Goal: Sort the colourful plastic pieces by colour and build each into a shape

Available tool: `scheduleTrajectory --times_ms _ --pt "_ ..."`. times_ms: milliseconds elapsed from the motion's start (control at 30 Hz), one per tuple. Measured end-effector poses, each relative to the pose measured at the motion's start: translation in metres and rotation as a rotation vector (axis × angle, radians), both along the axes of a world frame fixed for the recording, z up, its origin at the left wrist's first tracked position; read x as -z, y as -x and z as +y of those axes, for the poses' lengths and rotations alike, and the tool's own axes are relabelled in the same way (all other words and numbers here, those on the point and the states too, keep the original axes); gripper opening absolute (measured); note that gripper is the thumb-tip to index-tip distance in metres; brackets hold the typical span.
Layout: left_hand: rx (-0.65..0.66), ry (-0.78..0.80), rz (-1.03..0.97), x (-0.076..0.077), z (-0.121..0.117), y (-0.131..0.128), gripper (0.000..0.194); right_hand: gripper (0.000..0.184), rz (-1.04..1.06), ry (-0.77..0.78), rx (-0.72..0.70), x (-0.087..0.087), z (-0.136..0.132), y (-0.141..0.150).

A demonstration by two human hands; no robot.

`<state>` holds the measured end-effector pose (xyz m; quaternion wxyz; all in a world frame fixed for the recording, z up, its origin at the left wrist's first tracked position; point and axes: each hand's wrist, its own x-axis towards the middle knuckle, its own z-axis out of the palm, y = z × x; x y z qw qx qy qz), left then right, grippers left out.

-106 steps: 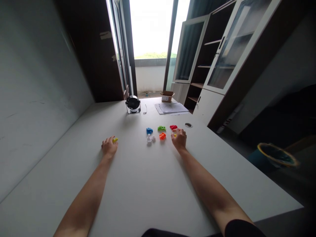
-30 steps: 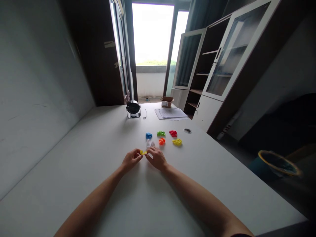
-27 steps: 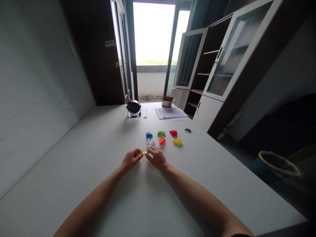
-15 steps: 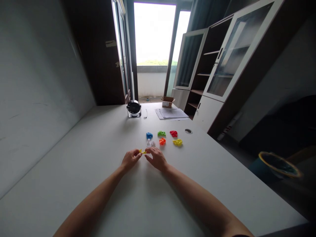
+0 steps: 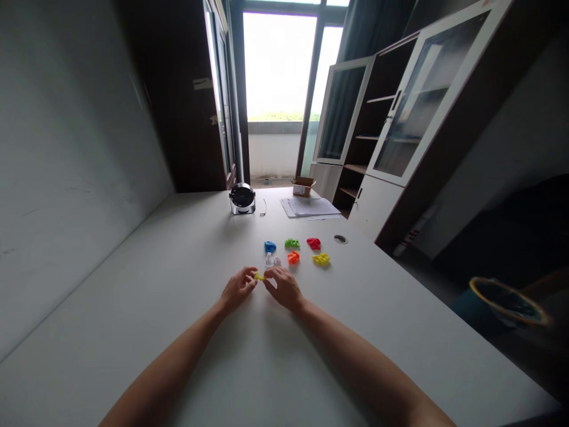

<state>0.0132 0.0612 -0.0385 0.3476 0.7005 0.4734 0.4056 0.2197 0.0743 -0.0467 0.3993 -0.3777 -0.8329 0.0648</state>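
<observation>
My left hand [image 5: 239,286] and my right hand [image 5: 283,287] meet at the middle of the white table, just in front of the white pieces. Between their fingertips is a small yellow plastic piece [image 5: 259,276], like a toy building block. Each hand pinches one end; whether it is one piece or two joined is too small to tell. Beyond the hands lie little groups of similar plastic pieces: white [image 5: 269,260], blue [image 5: 269,247], green [image 5: 292,243], orange [image 5: 293,257], red [image 5: 313,243] and yellow [image 5: 320,259].
At the table's [image 5: 213,356] far end stand a round black device on a metal stand [image 5: 242,198] and a small open cardboard box [image 5: 303,187]. Papers [image 5: 311,207] lie before the box. A cable hole [image 5: 341,239] is at the right. A bin [image 5: 507,302] stands beyond the right edge.
From far left and from the yellow group at right, my hands have come together at the middle around the yellow piece. Over the last second only small finger movements and a slight view shift show.
</observation>
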Motion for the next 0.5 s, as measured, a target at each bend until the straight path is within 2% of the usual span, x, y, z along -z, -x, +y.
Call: scheduleTrajectory --times_ms 200,500 --pt "0.014 -0.071 0.097 0.0073 0.0012 -0.0005 0.038 0.007 0.028 0.034 0.001 0.0016 0.0006 -0.0009" --pt "0.038 -0.103 0.156 0.0046 0.0006 0.0005 0.018 0.006 0.058 0.067 -0.032 0.002 0.0017 -0.0016"
